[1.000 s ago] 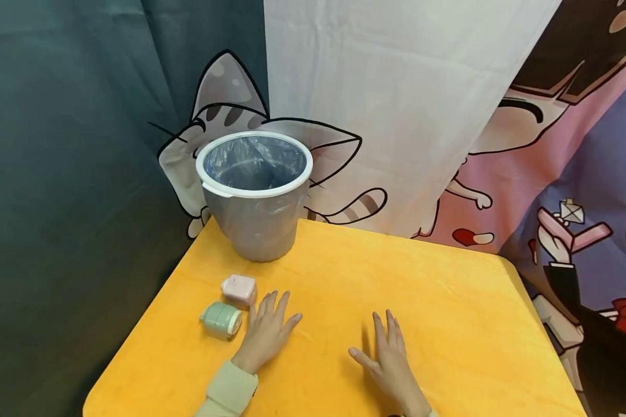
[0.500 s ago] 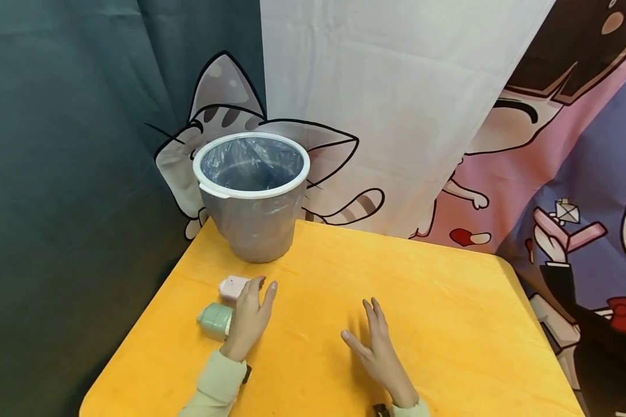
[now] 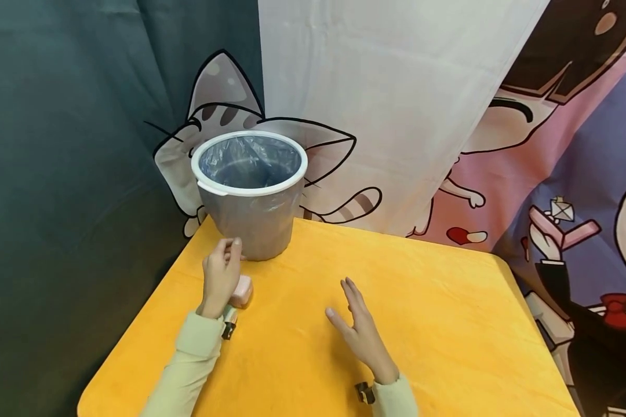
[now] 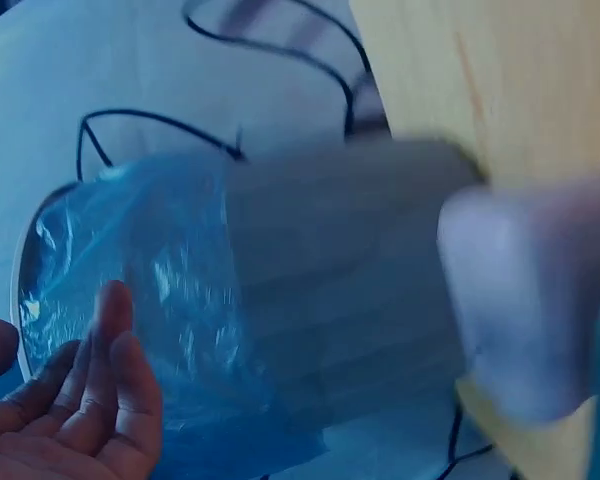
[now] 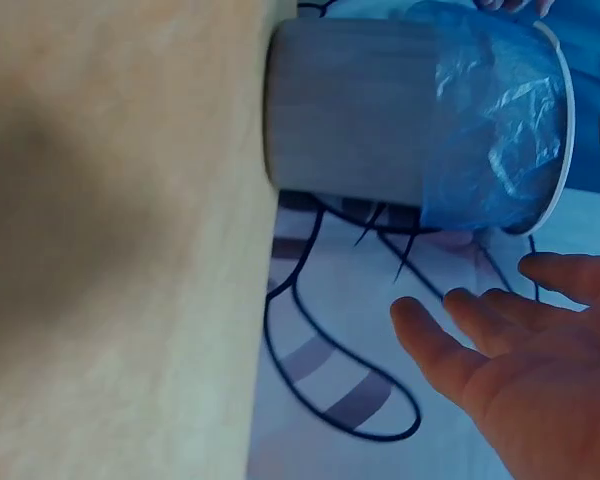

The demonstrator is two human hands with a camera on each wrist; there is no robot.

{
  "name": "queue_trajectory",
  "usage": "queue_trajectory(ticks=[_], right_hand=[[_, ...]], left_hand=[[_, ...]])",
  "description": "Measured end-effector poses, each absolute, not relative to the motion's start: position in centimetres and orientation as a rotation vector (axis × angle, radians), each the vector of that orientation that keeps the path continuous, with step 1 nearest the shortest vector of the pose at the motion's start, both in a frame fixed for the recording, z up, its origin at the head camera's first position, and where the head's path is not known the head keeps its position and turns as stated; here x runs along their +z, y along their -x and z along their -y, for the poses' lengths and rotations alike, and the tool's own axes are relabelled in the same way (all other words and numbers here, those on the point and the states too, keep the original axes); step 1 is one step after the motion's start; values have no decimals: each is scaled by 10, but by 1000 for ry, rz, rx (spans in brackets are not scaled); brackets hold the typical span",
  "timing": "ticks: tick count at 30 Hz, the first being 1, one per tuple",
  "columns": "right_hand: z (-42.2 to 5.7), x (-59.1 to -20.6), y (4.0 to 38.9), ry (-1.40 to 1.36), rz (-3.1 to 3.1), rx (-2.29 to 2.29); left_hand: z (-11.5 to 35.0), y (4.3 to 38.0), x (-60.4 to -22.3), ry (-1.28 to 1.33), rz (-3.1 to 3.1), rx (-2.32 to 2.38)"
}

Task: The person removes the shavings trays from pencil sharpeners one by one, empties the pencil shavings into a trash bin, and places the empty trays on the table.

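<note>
My left hand point(image 3: 221, 277) hovers just in front of a bin point(image 3: 255, 223), fingers loosely bent with nothing between them. The left wrist view also shows those fingers point(image 4: 110, 380) holding nothing, with the bin's bagged side behind. Right beside this hand lies a small pale pink bottle point(image 3: 241, 291), partly covered by it and blurred in the left wrist view. A green bottle point(image 3: 230, 314) is almost wholly hidden behind my left wrist. My right hand point(image 3: 364, 333) hangs above the table's middle, fingers spread and holding nothing.
The bin is grey and translucent, with a white rim point(image 3: 208, 188) and a clear liner bag point(image 3: 250, 159). It stands at the far left corner of the yellow table point(image 3: 448, 324). Printed curtains point(image 3: 396, 116) hang close behind the table.
My left hand has moved left and away from me, past the two bottles toward the bin, its fingers bending. My right hand has drifted a little left and farther forward. Both bottles appear unmoved.
</note>
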State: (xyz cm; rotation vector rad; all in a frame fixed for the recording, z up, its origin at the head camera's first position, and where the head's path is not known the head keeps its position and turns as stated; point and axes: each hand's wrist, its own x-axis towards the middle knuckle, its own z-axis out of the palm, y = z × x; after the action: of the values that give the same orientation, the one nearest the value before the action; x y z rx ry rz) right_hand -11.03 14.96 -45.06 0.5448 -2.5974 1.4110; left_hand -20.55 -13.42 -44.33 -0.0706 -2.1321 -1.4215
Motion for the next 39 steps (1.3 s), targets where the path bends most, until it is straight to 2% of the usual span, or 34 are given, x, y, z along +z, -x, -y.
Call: queue_trajectory(ticks=[5,7,12,15,30,34,39], right_hand=[[-139,-456,129,-636,2554,1409],[-135,-458,136,-672,2522,1419],[-121,-453,146,-725,2479,1393],[-115,-448,149,-738,2466,1405],[-108,-444,160,-754,2453,1390],[-104,-445,161,-755,2483,1321],[-101,-444,161,-751,2492,1290]], left_hand=[[166,268,-493,107,2092,-1385],[169,273,-485,72,2086,-1406],[157,240,-410,41,2083,-1452],[156,236,-384,42,2091,-1437],[151,251,-344,-183,1849,-1944],[155,258,-349,-223,1754,-2077],[173,305,-394,-158,1590,-2265]])
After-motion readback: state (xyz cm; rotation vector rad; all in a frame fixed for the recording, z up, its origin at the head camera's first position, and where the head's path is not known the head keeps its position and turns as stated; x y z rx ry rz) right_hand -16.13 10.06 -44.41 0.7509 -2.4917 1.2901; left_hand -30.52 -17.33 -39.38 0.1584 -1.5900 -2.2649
